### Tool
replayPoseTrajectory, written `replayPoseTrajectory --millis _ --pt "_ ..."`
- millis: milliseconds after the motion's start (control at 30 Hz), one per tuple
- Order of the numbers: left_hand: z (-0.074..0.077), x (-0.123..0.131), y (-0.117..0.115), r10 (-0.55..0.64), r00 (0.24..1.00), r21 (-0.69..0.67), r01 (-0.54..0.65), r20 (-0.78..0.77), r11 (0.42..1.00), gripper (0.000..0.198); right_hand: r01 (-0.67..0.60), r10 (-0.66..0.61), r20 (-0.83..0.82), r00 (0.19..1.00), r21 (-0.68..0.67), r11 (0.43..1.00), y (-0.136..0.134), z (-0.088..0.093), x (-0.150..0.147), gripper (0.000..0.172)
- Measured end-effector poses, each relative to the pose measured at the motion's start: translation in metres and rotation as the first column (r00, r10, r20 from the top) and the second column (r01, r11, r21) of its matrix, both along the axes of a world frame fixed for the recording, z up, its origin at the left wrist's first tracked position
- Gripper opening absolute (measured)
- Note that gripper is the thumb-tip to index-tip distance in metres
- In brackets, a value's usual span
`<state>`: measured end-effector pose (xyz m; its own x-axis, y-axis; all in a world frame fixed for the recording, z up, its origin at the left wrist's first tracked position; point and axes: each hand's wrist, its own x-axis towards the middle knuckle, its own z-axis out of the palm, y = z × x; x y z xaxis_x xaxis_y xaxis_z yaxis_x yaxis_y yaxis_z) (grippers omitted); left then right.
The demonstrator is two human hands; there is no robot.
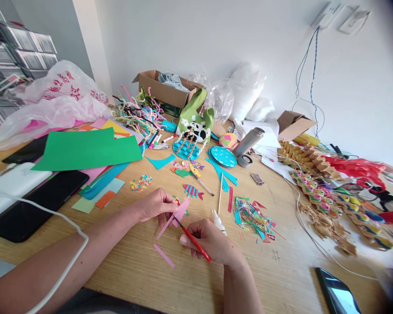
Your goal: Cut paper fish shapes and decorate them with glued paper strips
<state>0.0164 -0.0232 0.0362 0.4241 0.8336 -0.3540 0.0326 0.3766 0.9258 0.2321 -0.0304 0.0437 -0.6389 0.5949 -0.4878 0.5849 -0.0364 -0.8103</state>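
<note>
My left hand pinches a small pink paper piece just above the wooden table. My right hand is closed round a thin red pencil-like tool, and its tip touches the pink piece. A loose pink strip lies on the table below the hands. A white glue bottle lies just behind my right hand.
Green and coloured paper sheets lie at the left beside two black phones. Paper scraps, paper fish, a wooden stick, a steel flask, cardboard boxes and pipe cleaners fill the back. Another phone lies front right.
</note>
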Motion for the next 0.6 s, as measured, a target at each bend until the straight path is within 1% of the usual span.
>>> replayPoseTrajectory --millis 367,600 --pt "0.0027 0.0009 0.0000 -0.010 1.000 -0.014 0.010 -0.006 1.000 0.026 0.012 -0.013 0.026 1.000 0.031 0.999 -0.0014 0.0048 -0.0023 0.046" --pt "0.0011 0.0014 -0.0001 0.016 0.999 -0.031 -0.015 0.041 0.999 0.024 0.030 -0.034 0.049 0.998 0.080 0.996 -0.0010 0.0077 -0.0036 0.047"
